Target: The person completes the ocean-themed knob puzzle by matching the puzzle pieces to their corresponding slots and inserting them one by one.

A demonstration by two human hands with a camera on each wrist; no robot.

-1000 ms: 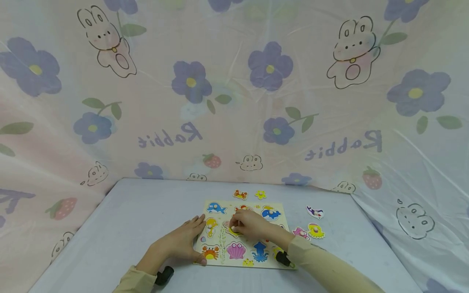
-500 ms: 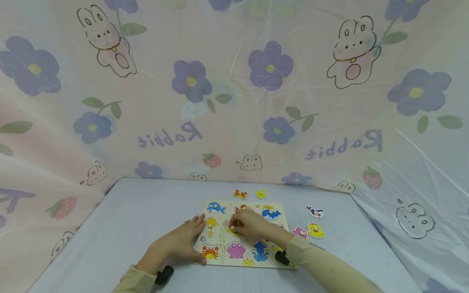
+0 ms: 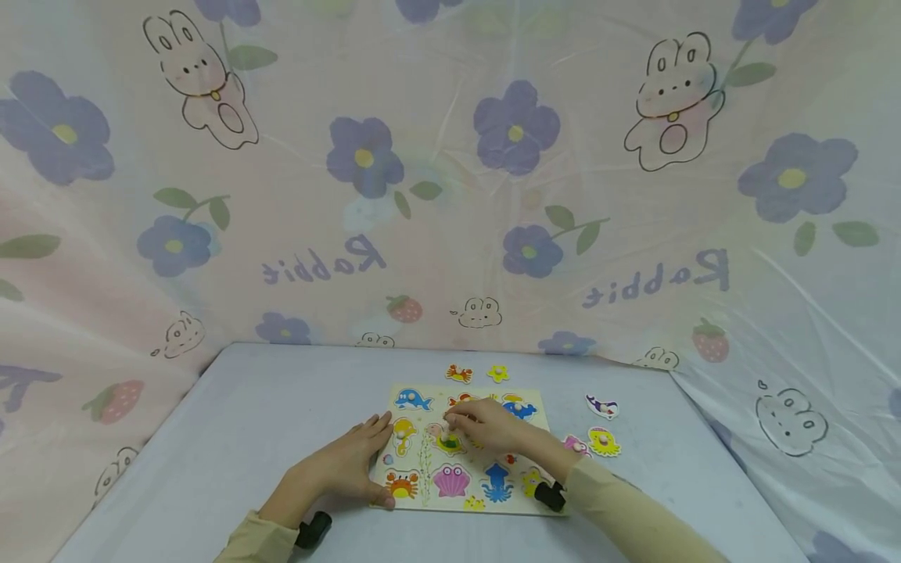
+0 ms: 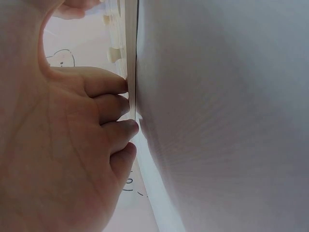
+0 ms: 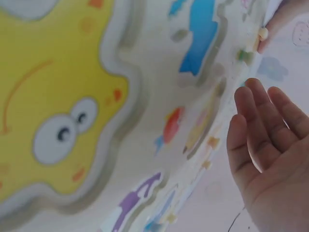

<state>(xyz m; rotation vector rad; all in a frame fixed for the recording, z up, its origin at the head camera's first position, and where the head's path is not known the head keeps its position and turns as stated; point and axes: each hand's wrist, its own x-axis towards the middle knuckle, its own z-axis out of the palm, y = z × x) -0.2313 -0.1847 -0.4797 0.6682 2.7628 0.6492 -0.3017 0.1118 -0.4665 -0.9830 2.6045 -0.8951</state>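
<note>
A wooden puzzle board (image 3: 510, 508) with sea animals lies on the table. My left hand (image 3: 342, 467) rests along its left side, thumb near the front corner and fingertips (image 4: 126, 126) at the board's edge. Just above the middle of the board is my right hand (image 3: 486, 426), its fingers loosely bent, with nothing seen between them in the right wrist view. Beside those fingers sits a turtle piece (image 3: 447, 442) in its slot, its knob uncovered. Blue whale (image 3: 413, 399) and seahorse (image 3: 403, 436) pieces with knobs sit in the board. The right hand partly covers the middle right pictures.
Behind the board lie a crab piece (image 3: 459, 373) and a yellow star piece (image 3: 498, 373). To the right are a purple whale piece (image 3: 601, 406), a yellow octopus piece (image 3: 604, 442) and a pink piece (image 3: 576, 446). A printed curtain (image 3: 436, 195) hangs behind the table.
My right hand has let go of the turtle piece's knob and lifted slightly away to the right, uncovering the turtle. The left hand stays at the board's edge. The head view has shifted slightly.
</note>
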